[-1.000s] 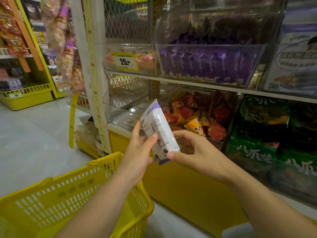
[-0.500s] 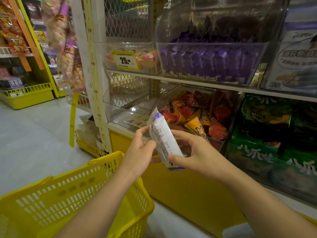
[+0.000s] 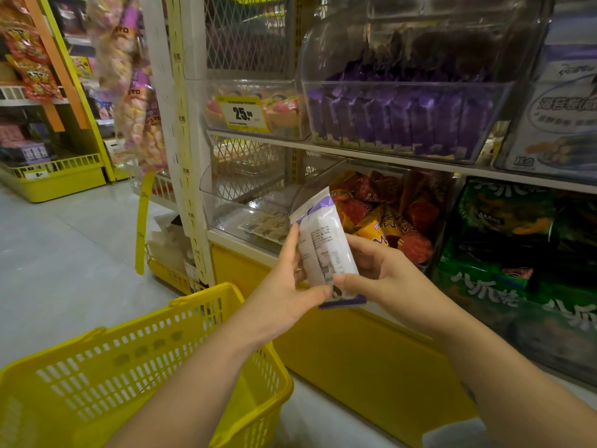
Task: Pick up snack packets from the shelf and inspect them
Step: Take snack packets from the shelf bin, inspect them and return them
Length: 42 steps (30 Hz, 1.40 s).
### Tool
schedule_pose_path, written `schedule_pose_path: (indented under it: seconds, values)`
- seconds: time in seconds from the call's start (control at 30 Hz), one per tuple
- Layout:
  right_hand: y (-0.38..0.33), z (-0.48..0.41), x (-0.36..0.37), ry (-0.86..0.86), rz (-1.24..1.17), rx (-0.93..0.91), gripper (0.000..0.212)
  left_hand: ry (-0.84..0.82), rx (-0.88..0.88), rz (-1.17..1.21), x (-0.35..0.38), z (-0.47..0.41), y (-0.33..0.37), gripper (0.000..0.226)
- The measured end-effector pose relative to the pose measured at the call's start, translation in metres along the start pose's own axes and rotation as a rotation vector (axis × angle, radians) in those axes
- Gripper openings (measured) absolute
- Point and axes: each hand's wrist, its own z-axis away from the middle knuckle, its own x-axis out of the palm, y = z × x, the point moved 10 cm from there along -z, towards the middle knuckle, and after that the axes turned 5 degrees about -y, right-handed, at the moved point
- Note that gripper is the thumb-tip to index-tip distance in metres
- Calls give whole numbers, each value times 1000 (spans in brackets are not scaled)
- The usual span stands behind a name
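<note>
Shop aisle w/ pale tiled floor (image 3: 64, 253) formed the backdrop; a white metal shelf unit (image 3: 323, 147) w/ a yellow base panel stood right in front of the person. One view only, head cam.

Upper shelf carried a clear plastic bin of purple packets (image 3: 397, 124) and, to its left, a clear bin w/ a yellow price tag reading 25 (image 3: 243, 112). Lower shelf held a clear bin of red and orange snack wrappers (image 3: 387, 218), w/ green bags (image 3: 494, 253) to the right. A yellow perforated plastic shopping basket (image 3: 135, 376) sat low left, under the left forearm.

Task's thing: a white, purple-trimmed snack packet (image 3: 326, 250), held upright w/ a slight tilt in front of the lower bin, printed back panel facing the camera. Left hand (image 3: 284, 295) was clamped on its left edge, thumb across the lower front. Right hand (image 3: 378, 273) was clamped on the right side, thumb pressed near the bottom. Both hands close together, thumbs nearly meeting.

Step in hand, as I judged it: inspection, pick-up already done. Next move prob. called for turning the packet to see another face, then either dropping it in the basket or returning it to the shelf; a light grip would do, since the packet looked soft and light.

Vs. the frame a sec ago: packet stood more upright and nearer the lower bin, and both thumbs sat lower on it, w/ the hands closer in.
</note>
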Motion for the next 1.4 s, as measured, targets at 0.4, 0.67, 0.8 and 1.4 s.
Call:
schedule_pose_path:
  seconds: [0.4,0.67,0.8,1.4]
  values:
    - [-52,28,-37,154,343,-91,28,-196,-72,240,35,1,49,54]
    - [-145,59,-121,287,230,-107,61,-232,185,-255,69,-16,151,31]
    - [-188,80,-155,241,247,-92,55,-229,335,-365,97,-30,213,26]
    - [-323,219,-322,955,990,-280,26,16,624,-787,200,-167,352,27]
